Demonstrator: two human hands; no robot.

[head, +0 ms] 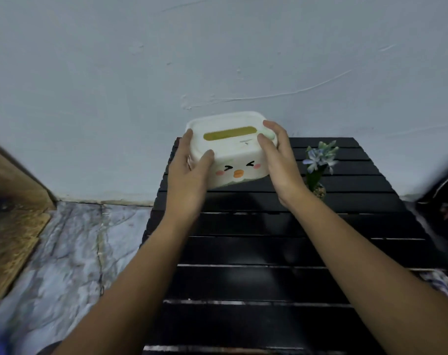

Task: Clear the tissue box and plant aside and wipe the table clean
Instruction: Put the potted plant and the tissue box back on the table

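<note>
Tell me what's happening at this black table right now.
A person grips a white tissue box with both hands, the left hand on its left end and the right hand on its right end. The box is at the far side of the black slatted table, near the wall, and looks tilted, as if being lifted. A small plant with pale blue flowers stands untouched to the right of the box. No cloth is in hand, so wiping has not begun.
</note>
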